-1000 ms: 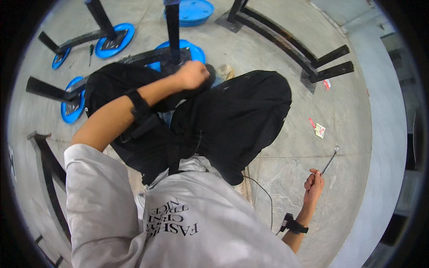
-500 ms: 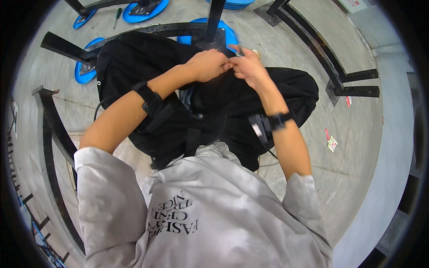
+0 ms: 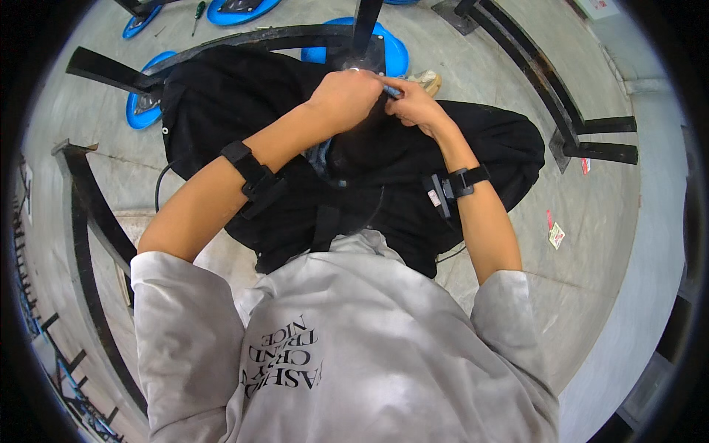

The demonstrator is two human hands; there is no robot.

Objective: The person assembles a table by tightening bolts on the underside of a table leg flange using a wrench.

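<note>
My left hand [image 3: 347,97] is closed in a fist beside the foot of a black metal post [image 3: 366,28]; what its fingers hold is hidden from above. A slim blue-grey bar-like tool [image 3: 391,91] shows between the two hands, its exact kind unclear. My right hand [image 3: 415,105] pinches this tool, the index finger stretched along it toward the left hand. Just beyond both hands lies a blue round seat [image 3: 395,53], upside down, with a black mounting plate [image 3: 375,52] on its underside where the post meets it.
A curved black metal bar [image 3: 258,35] runs left from the post. Further blue seats [image 3: 144,111] lie on the floor at far left. A screwdriver [image 3: 199,16] lies near them. Black frames stand at right [image 3: 528,77] and left [image 3: 88,221]. Small tags [image 3: 556,235] lie at right.
My hands have shifted slightly, the left now closed lower against the post's foot. The right has turned, and the blue-grey tool shows more plainly. The view has moved a little.
</note>
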